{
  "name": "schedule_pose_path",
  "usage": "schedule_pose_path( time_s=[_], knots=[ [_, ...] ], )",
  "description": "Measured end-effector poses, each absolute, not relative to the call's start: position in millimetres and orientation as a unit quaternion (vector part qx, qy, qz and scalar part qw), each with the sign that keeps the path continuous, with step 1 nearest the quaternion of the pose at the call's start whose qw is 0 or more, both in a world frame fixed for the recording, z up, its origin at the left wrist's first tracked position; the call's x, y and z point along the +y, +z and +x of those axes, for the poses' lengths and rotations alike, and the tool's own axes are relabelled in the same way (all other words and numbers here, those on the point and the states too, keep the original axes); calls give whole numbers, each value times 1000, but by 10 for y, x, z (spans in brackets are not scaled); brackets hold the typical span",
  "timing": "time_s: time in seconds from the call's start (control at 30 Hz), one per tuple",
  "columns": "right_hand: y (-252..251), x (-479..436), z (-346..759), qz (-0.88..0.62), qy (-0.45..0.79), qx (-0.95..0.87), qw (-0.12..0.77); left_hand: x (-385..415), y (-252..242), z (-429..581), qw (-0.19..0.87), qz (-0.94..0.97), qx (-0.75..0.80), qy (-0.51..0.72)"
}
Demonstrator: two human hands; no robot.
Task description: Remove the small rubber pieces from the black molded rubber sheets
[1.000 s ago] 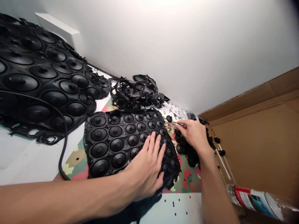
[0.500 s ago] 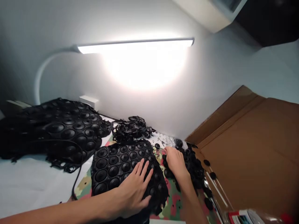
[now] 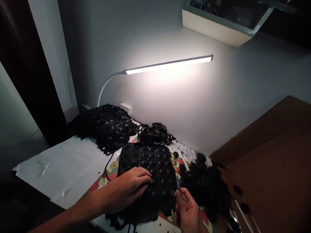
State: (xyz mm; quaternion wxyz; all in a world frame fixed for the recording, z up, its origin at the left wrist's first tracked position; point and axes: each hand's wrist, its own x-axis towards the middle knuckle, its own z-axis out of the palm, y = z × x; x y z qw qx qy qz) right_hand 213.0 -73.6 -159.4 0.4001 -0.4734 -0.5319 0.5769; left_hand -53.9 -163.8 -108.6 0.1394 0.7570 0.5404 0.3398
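Metal tweezers (image 3: 178, 183) pinched in the right hand (image 3: 188, 208), thumb closed against fingers, tips pointing away from the person, just by the right edge of the black rubber sheet (image 3: 160, 184); can't tell if tips touch it. Left hand (image 3: 128, 186) palm down on the sheet, half open, fingers loosely curled, no grip visible. Sheet has round discs moulded in rows, lies over a camouflage-patterned mat (image 3: 114, 165) on the worktop. Right of it: heap of loose black discs (image 3: 206, 184), too dark to separate. Behind: tangled black scrap (image 3: 155, 133), small rings (image 3: 182, 148) beside it. Back left: bigger pile of disc sheets (image 3: 114, 126). Lit bar lamp (image 3: 167, 64) above, cardboard (image 3: 269, 161) far right.
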Motion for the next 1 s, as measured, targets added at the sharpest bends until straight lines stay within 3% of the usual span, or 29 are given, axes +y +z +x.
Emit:
schedule_pose_path(
  time_s=[0.2, 0.43, 0.67, 1.0],
  knots=[
    [-1480, -951, 2325, -487, 455, -663, 341, -2024, -1354, -97, 108, 745, 579, 314],
    [-1416, -1086, 2464, -523, 382, -703, 293, -2110, -1848, 231, -4, 770, 590, 241],
    [-1366, -1174, 2291, -543, 325, -746, 208, -2059, -1849, 218, -15, 768, 598, 229],
    [-1468, -1215, 2192, -501, 261, -799, 205, -2052, -1871, 235, -12, 762, 590, 266]
  ],
)
